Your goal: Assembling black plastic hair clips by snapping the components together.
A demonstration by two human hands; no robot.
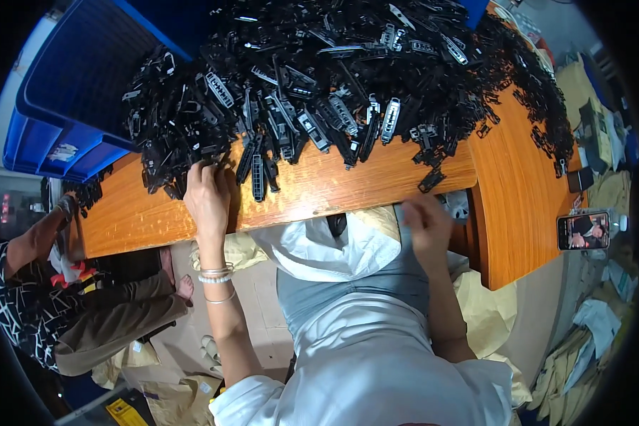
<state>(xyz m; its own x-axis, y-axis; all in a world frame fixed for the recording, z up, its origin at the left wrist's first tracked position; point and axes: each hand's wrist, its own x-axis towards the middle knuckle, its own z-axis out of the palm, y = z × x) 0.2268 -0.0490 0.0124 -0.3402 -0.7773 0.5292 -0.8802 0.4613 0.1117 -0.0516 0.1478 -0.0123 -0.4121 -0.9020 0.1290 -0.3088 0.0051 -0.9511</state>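
A large heap of small black plastic parts (312,128), many long and slotted like clips, covers the back of the wooden table. My left hand (207,195) reaches the heap's near left edge, its fingers bent down and drawn together among the parts. Their tips are hidden, so what they pinch does not show. Over the table's front edge, to the right, hovers my right hand (429,224), smeared by motion. On my lap a white bag (362,259) lies with its mouth open, and something dark shows inside it.
Blue plastic crates (71,142) stand at the left and behind the heap. A side table (525,192) adjoins on the right, with a phone (583,232) propped by its edge. Another person's arm (35,245) and legs are at left. Brown paper bags (177,397) lie below.
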